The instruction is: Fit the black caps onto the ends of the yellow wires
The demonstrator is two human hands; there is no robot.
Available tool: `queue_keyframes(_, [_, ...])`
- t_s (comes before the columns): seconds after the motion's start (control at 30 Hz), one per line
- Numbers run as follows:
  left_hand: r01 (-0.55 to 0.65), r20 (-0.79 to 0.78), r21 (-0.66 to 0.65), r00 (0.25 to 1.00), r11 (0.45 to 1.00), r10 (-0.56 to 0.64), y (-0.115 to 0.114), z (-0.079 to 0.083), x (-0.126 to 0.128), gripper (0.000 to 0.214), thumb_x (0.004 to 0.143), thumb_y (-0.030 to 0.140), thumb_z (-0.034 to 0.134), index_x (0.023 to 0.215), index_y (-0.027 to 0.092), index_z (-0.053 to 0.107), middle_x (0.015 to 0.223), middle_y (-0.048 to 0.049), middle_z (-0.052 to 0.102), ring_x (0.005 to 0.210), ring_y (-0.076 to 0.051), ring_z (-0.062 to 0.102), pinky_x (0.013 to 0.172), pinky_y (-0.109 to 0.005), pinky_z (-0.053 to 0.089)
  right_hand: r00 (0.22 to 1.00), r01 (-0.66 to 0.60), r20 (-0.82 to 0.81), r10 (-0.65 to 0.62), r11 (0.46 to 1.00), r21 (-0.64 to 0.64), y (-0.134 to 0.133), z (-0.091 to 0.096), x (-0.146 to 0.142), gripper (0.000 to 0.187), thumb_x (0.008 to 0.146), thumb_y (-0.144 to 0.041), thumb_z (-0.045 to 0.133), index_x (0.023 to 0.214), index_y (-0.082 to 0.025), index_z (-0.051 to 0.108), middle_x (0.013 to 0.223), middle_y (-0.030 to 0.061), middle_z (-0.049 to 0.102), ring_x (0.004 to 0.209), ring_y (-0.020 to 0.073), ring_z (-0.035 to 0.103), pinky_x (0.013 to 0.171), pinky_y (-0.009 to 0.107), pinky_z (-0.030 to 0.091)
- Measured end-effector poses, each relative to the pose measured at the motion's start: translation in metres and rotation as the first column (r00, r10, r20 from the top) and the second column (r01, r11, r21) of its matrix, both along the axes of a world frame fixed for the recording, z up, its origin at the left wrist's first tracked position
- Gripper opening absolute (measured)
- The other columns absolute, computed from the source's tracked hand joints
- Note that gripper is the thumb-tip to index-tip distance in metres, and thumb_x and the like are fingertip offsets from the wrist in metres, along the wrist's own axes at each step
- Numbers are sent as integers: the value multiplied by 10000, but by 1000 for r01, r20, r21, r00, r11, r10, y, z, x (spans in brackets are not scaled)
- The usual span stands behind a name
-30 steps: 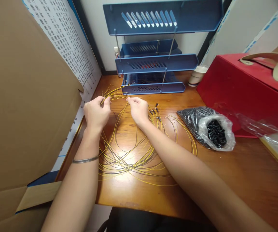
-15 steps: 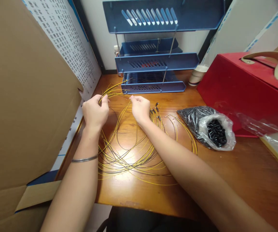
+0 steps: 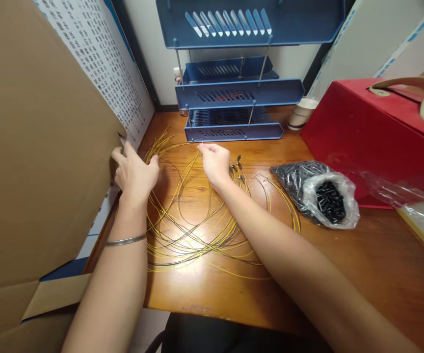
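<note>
A loose coil of thin yellow and black wires [image 3: 193,235] lies on the wooden desk [image 3: 344,274]. My left hand [image 3: 135,172] rests over the left side of the coil with its fingers spread, close to the cardboard flap, and grips nothing. My right hand [image 3: 215,163] is pinched on the end of one yellow wire [image 3: 182,144] that runs left from its fingertips. Several wire ends with small black tips [image 3: 238,166] lie just right of that hand.
A large cardboard box [image 3: 39,162] stands along the left. A blue stacked letter tray [image 3: 234,88] is at the back, a paper cup [image 3: 301,113] beside it. A clear bag of small black parts [image 3: 326,198] lies at right, before a red box [image 3: 377,142].
My left hand has let go of the wire bundle, opened, and moved left toward the cardboard. The bundle has dropped to the desk. My right hand stays pinched on a wire.
</note>
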State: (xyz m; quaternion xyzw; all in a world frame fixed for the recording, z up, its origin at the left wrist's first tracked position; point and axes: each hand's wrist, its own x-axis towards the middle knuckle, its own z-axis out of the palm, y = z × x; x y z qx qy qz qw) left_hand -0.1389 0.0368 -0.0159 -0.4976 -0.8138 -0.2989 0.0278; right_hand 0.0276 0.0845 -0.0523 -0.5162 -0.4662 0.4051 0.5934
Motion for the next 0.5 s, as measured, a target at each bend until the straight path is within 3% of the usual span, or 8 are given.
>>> queue_keyframes(0.07, [108, -43, 64, 993, 992, -105, 1, 0, 3, 457, 859, 484, 598, 1221, 220, 685, 1370, -186, 606, 1132, -397, 640, 966, -521, 471, 998, -51, -30, 51, 999, 16, 0, 1, -1, 172, 852, -267, 651, 752, -157, 738, 820, 47, 756, 860, 188, 675, 869, 330, 484])
queue_keyframes(0.13, [280, -38, 40, 960, 959, -278, 3, 0, 7, 350, 896, 492, 546, 1003, 227, 749, 1103, -116, 745, 1025, -314, 680, 898, -415, 493, 995, -94, -35, 95, 995, 30, 1, 2, -1, 167, 848, -265, 663, 730, -167, 731, 810, 35, 753, 868, 185, 678, 882, 332, 486])
queue_keyframes(0.2, [467, 16, -56, 884, 882, -467, 3, -1, 10, 409, 919, 542, 502, 947, 222, 755, 936, -72, 778, 900, -256, 690, 804, -340, 487, 991, -130, -28, 132, 990, 47, 1, 3, -1, 162, 847, -263, 664, 726, -177, 727, 796, 24, 748, 869, 184, 677, 881, 334, 491])
queue_keyframes(0.27, [593, 70, -151, 804, 791, -590, 3, -2, 12, 466, 913, 596, 491, 939, 216, 759, 896, -59, 783, 799, -224, 675, 721, -305, 460, 989, -142, -20, 144, 988, 63, 2, 4, 0, 163, 852, -268, 659, 732, -181, 726, 783, 17, 740, 858, 181, 672, 875, 336, 497])
queue_keyframes(0.37, [650, 88, -245, 753, 719, -652, 2, -4, 13, 428, 873, 585, 542, 867, 213, 752, 851, -60, 779, 711, -210, 647, 643, -295, 417, 992, -127, -1, 127, 991, 52, 1, 5, 1, 182, 865, -325, 664, 846, -162, 744, 673, -3, 676, 752, 171, 645, 840, 343, 506])
queue_keyframes(0.5, [602, 18, -329, 775, 728, -632, 4, -7, 11, 316, 850, 495, 558, 810, 225, 717, 854, -69, 771, 727, -226, 647, 624, -300, 397, 992, -120, 26, 120, 993, -3, -1, 12, 3, 422, 890, -382, 654, 1209, -106, 677, 508, -78, 490, 576, 156, 557, 764, 350, 500])
